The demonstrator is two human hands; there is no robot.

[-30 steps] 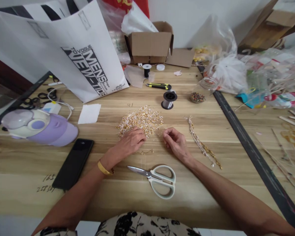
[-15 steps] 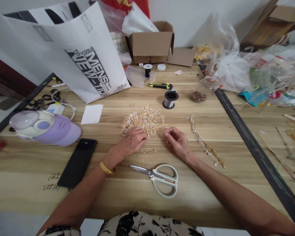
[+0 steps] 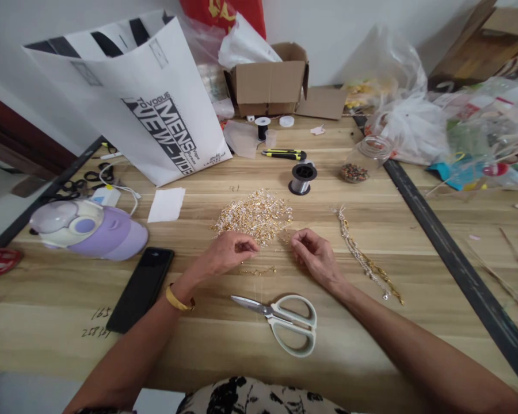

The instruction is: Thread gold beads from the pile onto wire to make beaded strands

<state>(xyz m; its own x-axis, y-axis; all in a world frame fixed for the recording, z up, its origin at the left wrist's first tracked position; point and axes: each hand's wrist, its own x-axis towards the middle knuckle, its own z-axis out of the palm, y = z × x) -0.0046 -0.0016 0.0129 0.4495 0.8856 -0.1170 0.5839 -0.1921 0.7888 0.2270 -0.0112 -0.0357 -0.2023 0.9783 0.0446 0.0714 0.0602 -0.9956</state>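
A loose pile of small gold and silver beads or findings (image 3: 256, 211) lies on the wooden table. At its lower left edge is my left hand (image 3: 233, 250), fingers curled with the tips close together; anything between them is too small to make out. My right hand (image 3: 311, 250) rests at the pile's lower right, thumb and fingers pinched near a few tiny pieces. Below the left hand lies a short gold chain (image 3: 258, 271). Scissors with pale handles (image 3: 280, 322) lie nearer to me. Several gold and silver chains (image 3: 366, 253) stretch out right of my right hand.
Behind the pile stand a wire spool (image 3: 302, 179), a utility knife (image 3: 284, 154) and a jar of dark beads (image 3: 362, 164). A phone (image 3: 141, 289), a purple bottle (image 3: 92, 230) and a white paper bag (image 3: 155, 109) are on the left. Plastic bags (image 3: 414, 126) crowd the back right.
My left hand has drawn back slightly from the pile and turned, its fingers now curled inward. The right hand stays pinched in nearly the same place. The whole view has shifted a little.
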